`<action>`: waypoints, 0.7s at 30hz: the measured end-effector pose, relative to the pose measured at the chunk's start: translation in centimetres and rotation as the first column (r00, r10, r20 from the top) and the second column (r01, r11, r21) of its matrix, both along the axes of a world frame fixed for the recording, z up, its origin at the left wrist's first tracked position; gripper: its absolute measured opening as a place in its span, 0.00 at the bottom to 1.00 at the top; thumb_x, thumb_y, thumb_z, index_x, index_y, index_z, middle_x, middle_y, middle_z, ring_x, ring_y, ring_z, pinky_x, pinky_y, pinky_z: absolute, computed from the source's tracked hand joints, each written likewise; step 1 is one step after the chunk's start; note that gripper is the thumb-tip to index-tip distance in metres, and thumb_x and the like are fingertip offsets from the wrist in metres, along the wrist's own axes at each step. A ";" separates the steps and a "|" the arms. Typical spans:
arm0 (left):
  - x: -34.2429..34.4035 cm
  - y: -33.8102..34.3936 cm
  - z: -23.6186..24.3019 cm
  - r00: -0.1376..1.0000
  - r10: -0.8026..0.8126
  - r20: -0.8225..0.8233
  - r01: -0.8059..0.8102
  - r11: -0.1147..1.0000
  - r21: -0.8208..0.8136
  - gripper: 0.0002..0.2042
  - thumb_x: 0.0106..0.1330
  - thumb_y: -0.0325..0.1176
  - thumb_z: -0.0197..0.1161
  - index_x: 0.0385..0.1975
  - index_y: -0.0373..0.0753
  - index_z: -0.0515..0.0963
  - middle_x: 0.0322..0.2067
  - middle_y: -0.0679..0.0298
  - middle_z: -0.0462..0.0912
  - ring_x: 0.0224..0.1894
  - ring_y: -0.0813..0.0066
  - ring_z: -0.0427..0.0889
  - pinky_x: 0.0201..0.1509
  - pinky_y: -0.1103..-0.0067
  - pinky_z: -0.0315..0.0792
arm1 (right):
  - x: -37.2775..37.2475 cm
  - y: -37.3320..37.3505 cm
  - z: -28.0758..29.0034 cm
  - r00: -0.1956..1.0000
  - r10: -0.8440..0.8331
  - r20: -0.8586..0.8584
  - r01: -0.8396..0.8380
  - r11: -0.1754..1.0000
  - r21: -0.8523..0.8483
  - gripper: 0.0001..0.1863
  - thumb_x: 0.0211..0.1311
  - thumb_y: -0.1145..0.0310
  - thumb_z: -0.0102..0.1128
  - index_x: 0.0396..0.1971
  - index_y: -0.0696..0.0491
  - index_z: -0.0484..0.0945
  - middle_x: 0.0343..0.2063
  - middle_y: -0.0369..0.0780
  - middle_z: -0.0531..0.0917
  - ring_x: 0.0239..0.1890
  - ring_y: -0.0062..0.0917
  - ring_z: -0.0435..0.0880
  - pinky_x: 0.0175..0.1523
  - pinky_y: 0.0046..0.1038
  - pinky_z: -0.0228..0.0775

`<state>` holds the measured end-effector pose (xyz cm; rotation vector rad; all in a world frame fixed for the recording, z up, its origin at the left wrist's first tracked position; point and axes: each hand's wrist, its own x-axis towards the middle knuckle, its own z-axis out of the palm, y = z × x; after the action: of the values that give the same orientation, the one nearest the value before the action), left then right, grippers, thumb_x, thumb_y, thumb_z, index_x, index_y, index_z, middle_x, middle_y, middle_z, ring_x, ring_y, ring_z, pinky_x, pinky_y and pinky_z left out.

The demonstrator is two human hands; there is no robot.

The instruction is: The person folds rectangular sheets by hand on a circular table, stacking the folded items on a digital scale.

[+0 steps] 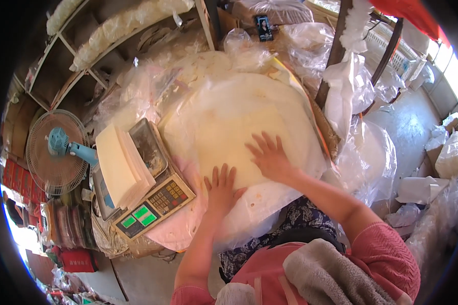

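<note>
My left hand rests with fingers spread on the near left part of a large, pale cream, roughly round sheet under translucent plastic. My right hand lies to its right and a little farther forward, also spread out on that sheet, with nothing gripped. Left of my left hand sits a digital scale with a keypad and green displays. A thick stack of cream rectangular sheets lies on the scale's pan. Pinkish sheeting shows beneath the plastic near the scale.
A fan stands at the left below metal shelving with wrapped packs. A phone is propped at the back. Posts and bunched plastic bags border the worktop on the right. Wrapped bundles lie farther right.
</note>
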<state>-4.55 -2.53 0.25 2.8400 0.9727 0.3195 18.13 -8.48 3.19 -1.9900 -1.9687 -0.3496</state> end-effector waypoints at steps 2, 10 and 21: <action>0.1 -0.3 1.2 0.998 -0.025 -0.065 0.026 1.000 0.011 0.34 0.65 0.51 0.60 0.69 0.45 0.60 0.71 0.54 0.56 0.72 0.48 0.54 0.71 0.46 0.48 | 0.4 -1.5 -3.0 0.998 -0.042 0.036 0.043 0.999 -0.019 0.27 0.68 0.54 0.52 0.65 0.47 0.68 0.69 0.45 0.60 0.72 0.44 0.52 0.69 0.60 0.44; -5.0 2.3 6.4 0.997 -0.039 0.066 0.029 0.988 0.152 0.17 0.53 0.28 0.66 0.44 0.41 0.78 0.46 0.59 0.80 0.51 0.57 0.77 0.57 0.60 0.66 | -3.8 -1.5 4.9 0.929 0.029 -0.368 -0.144 0.946 -0.289 0.27 0.69 0.57 0.49 0.65 0.49 0.65 0.68 0.47 0.62 0.70 0.45 0.58 0.68 0.58 0.50; -5.8 0.7 3.3 0.489 0.334 0.806 -0.088 0.938 -0.336 0.37 0.68 0.30 0.60 0.70 0.35 0.44 0.64 0.51 0.64 0.65 0.60 0.66 0.70 0.69 0.58 | -1.3 -6.2 9.3 0.736 0.594 -0.325 -0.520 0.803 0.291 0.28 0.46 0.81 0.57 0.53 0.55 0.75 0.53 0.44 0.80 0.58 0.40 0.76 0.65 0.43 0.64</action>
<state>-10.38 -1.79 3.57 1.8503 0.9852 1.3638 16.82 -14.69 12.46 -1.1428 -2.0449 0.0363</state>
